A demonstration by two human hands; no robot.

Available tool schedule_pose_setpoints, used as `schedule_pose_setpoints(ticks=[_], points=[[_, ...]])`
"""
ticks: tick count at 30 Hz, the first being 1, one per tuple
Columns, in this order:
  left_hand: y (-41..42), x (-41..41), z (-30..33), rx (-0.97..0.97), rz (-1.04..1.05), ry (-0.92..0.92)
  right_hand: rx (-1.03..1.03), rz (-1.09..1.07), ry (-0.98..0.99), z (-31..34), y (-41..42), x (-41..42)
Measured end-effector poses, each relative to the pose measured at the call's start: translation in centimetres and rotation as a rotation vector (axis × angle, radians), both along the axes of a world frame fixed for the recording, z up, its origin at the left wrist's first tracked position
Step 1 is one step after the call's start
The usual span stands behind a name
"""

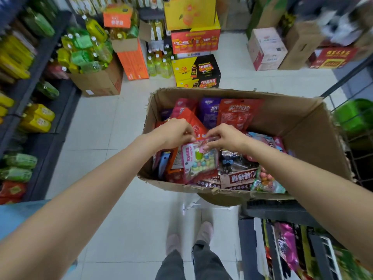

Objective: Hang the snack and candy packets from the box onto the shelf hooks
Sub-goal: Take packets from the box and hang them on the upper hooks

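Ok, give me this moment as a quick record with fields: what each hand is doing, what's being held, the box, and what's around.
left hand: pinches the top edge of the candy packet
right hand: pinches the same top edge
candy packet: clear with pink trim, pastel candies inside, held just above the pile
box: open cardboard, full of mixed packets
surroundings: drink bottles and stacked cartons on a tiled floor

Single head cam, wide-angle, looking steeply down and fwd over the open cardboard box (314,126), close in; floor (96,128) beyond it.
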State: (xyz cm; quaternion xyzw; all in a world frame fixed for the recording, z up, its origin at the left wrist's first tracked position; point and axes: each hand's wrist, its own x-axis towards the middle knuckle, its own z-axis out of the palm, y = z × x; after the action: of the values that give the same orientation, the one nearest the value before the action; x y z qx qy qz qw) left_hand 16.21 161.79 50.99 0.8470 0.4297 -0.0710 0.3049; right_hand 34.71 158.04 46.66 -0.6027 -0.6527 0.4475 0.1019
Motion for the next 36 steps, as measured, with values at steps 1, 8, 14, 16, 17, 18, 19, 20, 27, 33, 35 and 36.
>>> schedule_pose_setpoints(ticks=[1,8,14,16,17,18,19,20,27,33,35,36], points=[[-0.2,0.0,0.4,0.021,0.027,-0.045,0.035,-0.008,-0.009,0.8,-0.3,0.2],[-2.5,-0.3,6.5,-0.112,0.246,-0.654,0.223,-0.510,0.279,7.6,-4.8,2.0],[-4.8,0.6,13.6,0.149,0.000,-0.689,0.439,-0.868,0.445,15.7,-11.8,-0.1],[-6.3,1.1,16.6,0.240,-0.034,-0.744,0.559,-0.982,0.440,18.3,-14.5,-1.1],[-7.3,1.3,18.1,0.273,-0.043,-0.775,0.619,-1.012,0.404,19.7,-16.0,-1.6],[-8.5,1.5,19.7,0.313,-0.057,-0.805,0.675,-1.022,0.335,21.1,-17.5,-2.2],[-9.6,1.5,21.1,0.340,-0.073,-0.828,0.721,-1.016,0.247,22.5,-19.2,-2.6],[-10.7,1.7,22.5,0.352,-0.099,-0.852,0.764,-1.015,0.147,24.1,-20.8,-2.9],[-18.0,4.4,31.1,0.421,-0.270,-0.896,0.878,-0.947,-0.254,34.2,-31.4,-4.6],[-24.3,7.0,35.9,0.498,-0.503,-0.922,0.898,-0.843,-0.488,38.4,-39.1,-4.9],[-26.3,8.1,36.8,0.442,-0.525,-1.023,0.975,-0.912,-0.337,38.8,-41.0,-4.3],[-27.2,8.8,37.2,0.393,-0.526,-1.077,1.013,-0.937,-0.278,38.9,-41.9,-3.9]])
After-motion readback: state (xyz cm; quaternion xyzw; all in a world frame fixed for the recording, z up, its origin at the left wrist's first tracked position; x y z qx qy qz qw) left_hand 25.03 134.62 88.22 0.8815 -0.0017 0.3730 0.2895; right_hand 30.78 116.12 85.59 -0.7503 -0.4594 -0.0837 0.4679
